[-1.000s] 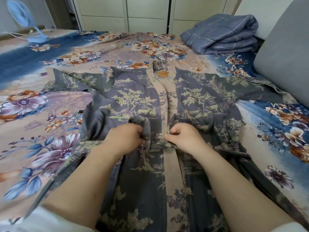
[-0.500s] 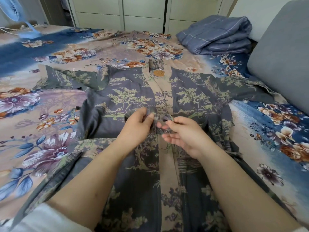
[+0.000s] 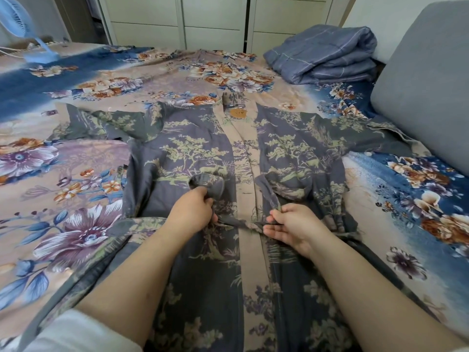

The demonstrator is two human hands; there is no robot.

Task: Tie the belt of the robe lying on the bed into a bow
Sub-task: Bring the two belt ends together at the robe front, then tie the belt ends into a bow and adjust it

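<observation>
The bed [image 3: 76,174], spread with a floral sheet, fills nearly everything I can see, and the robe [image 3: 203,153] lies open-armed across its middle, collar toward twelve o'clock and hem running down to six. At one o'clock sits a folded blue quilt [image 3: 324,57], a grey cushion [image 3: 426,92] leans at two to three o'clock, a small blue fan [image 3: 22,26] stands at ten to eleven, and white cupboard doors [image 3: 213,19] close off the room beyond the bed's far edge. At the robe's waist, dead centre, the belt [image 3: 243,224] is drawn across the pale front band. The left hand [image 3: 191,212] is closed around one loop [image 3: 208,184] that stands up toward twelve, and the right hand [image 3: 291,227] pinches a second fold of belt [image 3: 271,196] between thumb and forefinger, its other fingers loosely spread. I would judge the bow more than half made: both loops look formed and the crossing between the hands looks snug, though I cannot tell whether the knot is fully locked. What seems left is a last pull outward and evening the loops.
</observation>
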